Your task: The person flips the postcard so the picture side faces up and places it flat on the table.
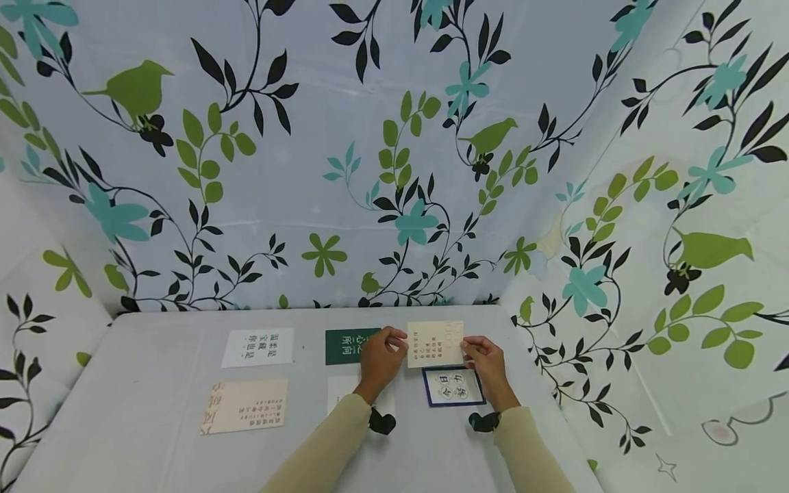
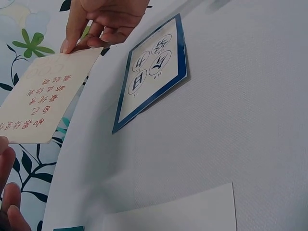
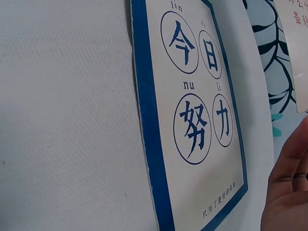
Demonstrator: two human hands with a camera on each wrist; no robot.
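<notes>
A cream card (image 1: 435, 344) with lines of red writing is held above the far part of the table, tilted in the left wrist view. My left hand (image 1: 382, 359) pinches its left edge; those fingertips (image 2: 13, 207) show at the left wrist view's lower left. At the opposite end, my right hand (image 1: 491, 370) grips the lower right corner between thumb and fingers. Just nearer than this card lies a blue-bordered card (image 1: 454, 387) with circled characters, seen large in the right wrist view. A dark green card (image 1: 341, 347) lies beside my left hand, partly covered by it.
On the white table (image 1: 154, 383), a white card (image 1: 257, 348) and a pale peach card (image 1: 245, 405) lie at the left. Another white card (image 1: 340, 389) is partly hidden under my left forearm. A leaf-patterned curtain (image 1: 345, 171) hangs behind the table's far edge.
</notes>
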